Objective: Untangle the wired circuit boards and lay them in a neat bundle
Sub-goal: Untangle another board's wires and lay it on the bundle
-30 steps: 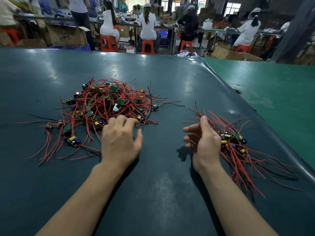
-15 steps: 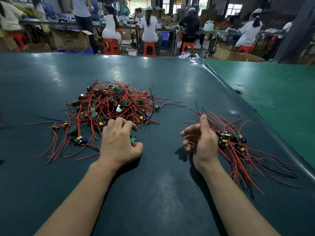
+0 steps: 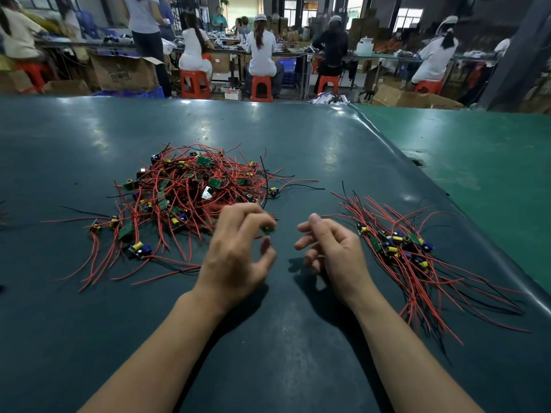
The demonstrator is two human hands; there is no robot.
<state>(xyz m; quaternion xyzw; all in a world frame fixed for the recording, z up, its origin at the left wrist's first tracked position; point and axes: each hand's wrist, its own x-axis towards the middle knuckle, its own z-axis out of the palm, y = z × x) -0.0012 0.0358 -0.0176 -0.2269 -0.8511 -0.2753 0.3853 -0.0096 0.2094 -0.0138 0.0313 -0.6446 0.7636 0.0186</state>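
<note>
A tangled heap of small green circuit boards with red and black wires point(image 3: 190, 192) lies on the dark table, left of centre. My left hand point(image 3: 238, 251) is at the heap's near right edge, fingers curled, pinching one small green board point(image 3: 267, 230) lifted off the table; the hand is blurred. To the right lies a neater bundle of boards point(image 3: 399, 248) with their wires fanned toward me. My right hand point(image 3: 331, 248) hovers just left of that bundle, fingers loosely curled and holding nothing.
The dark mat point(image 3: 268, 338) ends at a raised edge point(image 3: 465, 216) on the right, beside a green surface point(image 3: 492, 162). Loose boards point(image 3: 125, 231) lie at the heap's left. Seated workers on red stools point(image 3: 261, 87) and cardboard boxes line the far background.
My left hand has pulled one small board out of the heap and lifted it to the right. My right hand has moved left, away from the bundle, toward the left hand.
</note>
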